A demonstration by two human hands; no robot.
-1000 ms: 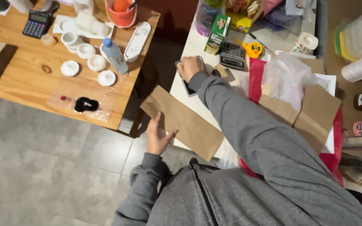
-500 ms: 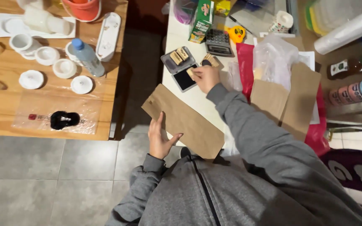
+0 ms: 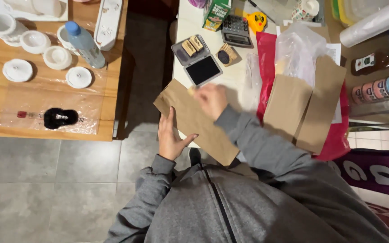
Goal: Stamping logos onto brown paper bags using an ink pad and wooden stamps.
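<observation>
A flat brown paper bag point(image 3: 203, 123) lies slantwise over the near edge of the white table point(image 3: 190, 20). My left hand point(image 3: 171, 137) grips the bag's left edge, fingers flat along it and thumb spread. Blurred with motion, my right hand point(image 3: 211, 100) is over the bag's upper end, closed on a small wooden stamp point(image 3: 191, 91). Just beyond it sits an open grey ink pad case point(image 3: 202, 69) with a black pad. Its lid holds two wooden stamps point(image 3: 192, 46). Another wooden stamp point(image 3: 225, 55) lies beside the case.
More brown paper bags point(image 3: 307, 105) and a clear plastic bag point(image 3: 299, 49) rest on a red bag point(image 3: 266, 58) at right. A calculator point(image 3: 236, 30), yellow tape measure point(image 3: 257, 20) and green carton point(image 3: 216, 14) stand behind. The wooden table point(image 3: 109, 112) at left holds white dishes point(image 3: 57, 57) and a water bottle point(image 3: 84, 43).
My right hand has come back from the ink pad case to the bag's upper end. The left hand stays on the bag's edge. The camera has tilted toward the table.
</observation>
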